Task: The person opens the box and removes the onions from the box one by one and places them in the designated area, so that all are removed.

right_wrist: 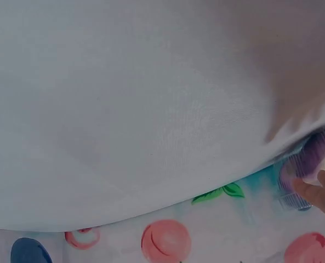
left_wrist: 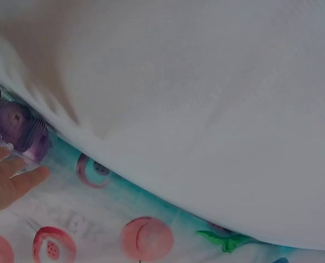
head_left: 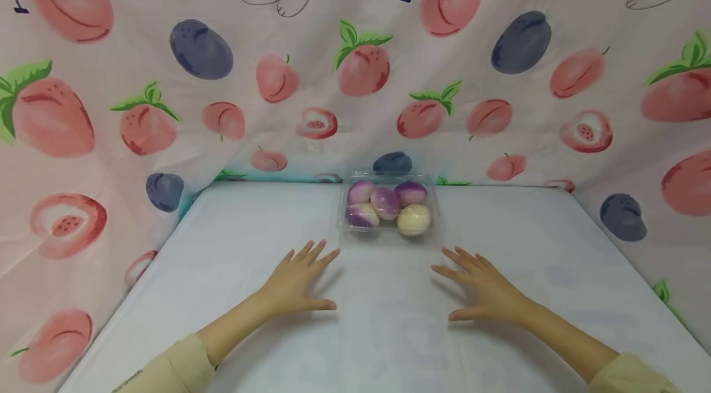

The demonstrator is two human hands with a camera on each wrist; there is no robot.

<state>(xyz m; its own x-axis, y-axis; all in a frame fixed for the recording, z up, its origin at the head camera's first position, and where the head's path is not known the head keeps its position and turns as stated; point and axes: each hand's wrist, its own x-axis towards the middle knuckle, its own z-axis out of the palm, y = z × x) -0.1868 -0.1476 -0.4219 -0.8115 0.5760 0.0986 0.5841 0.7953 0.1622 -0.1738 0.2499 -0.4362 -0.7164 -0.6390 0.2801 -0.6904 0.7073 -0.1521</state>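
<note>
A clear plastic box (head_left: 389,236) stands at the back middle of the white table, its transparent lid over several round purple-and-cream vegetables that look like turnips (head_left: 386,203). In front of the box, to its left, my left hand (head_left: 297,282) hovers over the table with fingers spread and nothing held. My right hand (head_left: 480,288) mirrors it on the right side, fingers spread too. Both wrist views catch only fingertips at the edge, with the purple vegetables (left_wrist: 11,121) behind the left fingers and more of the vegetables (right_wrist: 318,150) behind the right ones.
The white tabletop (head_left: 389,331) runs back to a hanging cloth (head_left: 333,152) printed with peaches, strawberries and dark blue fruit. This cloth also borders the table's left and right sides. Shadows of both hands fall on the tabletop.
</note>
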